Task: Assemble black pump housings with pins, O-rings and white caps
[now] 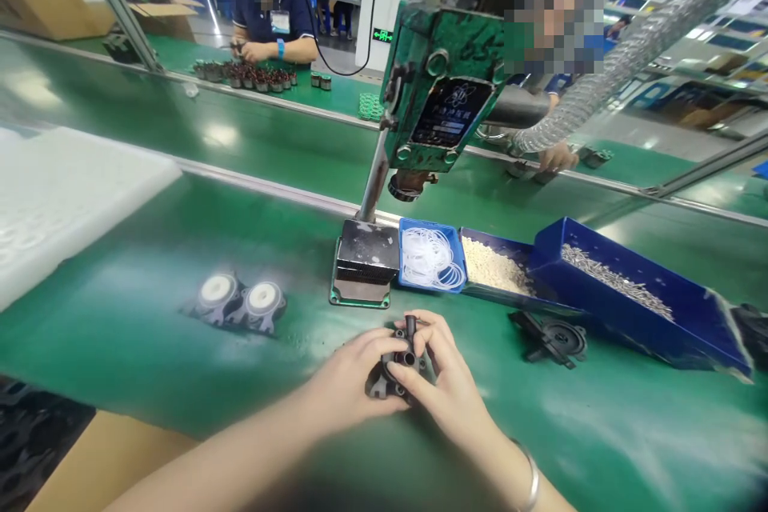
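Note:
Between my two hands, just above the green bench, is a black plastic pump housing (410,358) with a short round spout. My left hand (366,372) is closed around its left side, fingers over the top edge and thumb below. From the right, my right hand (441,364) grips the same housing, thumb and fingers pressed near the spout. Its underside is hidden by my hands. Farther left, two dark housings with white round discs (240,298) lie side by side. A loose black plastic part (550,338) lies on the right.
A green press (444,88) stands ahead on its base (363,264). Beside it are blue bins of clear rings (429,256), cream-coloured small pieces (495,266) and screws (618,280). White foam (72,208) is at left, above a cardboard box (108,464). A co-worker (273,8) handles parts across the bench.

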### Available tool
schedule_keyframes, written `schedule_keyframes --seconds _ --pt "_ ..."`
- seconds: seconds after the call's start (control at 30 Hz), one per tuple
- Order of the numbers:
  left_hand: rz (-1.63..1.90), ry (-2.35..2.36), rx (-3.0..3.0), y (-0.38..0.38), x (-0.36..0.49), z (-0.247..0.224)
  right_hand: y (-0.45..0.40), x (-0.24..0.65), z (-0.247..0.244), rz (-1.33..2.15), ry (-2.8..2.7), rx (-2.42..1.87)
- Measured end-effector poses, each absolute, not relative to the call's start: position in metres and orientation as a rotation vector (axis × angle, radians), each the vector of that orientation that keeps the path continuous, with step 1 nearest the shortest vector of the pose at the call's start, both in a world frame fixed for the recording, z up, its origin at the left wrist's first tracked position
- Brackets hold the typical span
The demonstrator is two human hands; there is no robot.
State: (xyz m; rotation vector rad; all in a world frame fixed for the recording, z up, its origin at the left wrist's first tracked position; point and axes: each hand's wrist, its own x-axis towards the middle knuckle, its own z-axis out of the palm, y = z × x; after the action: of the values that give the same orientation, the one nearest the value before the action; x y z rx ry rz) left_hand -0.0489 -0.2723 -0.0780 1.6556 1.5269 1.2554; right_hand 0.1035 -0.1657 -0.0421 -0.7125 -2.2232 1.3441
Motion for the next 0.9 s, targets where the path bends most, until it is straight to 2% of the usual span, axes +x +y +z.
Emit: schedule_keyframes --seconds 0.9 --pt "1.283 1.599 1.58 -0.269 -0.042 -0.083 -0.159 0.104 -0.041 1.333 -2.317 -0.601"
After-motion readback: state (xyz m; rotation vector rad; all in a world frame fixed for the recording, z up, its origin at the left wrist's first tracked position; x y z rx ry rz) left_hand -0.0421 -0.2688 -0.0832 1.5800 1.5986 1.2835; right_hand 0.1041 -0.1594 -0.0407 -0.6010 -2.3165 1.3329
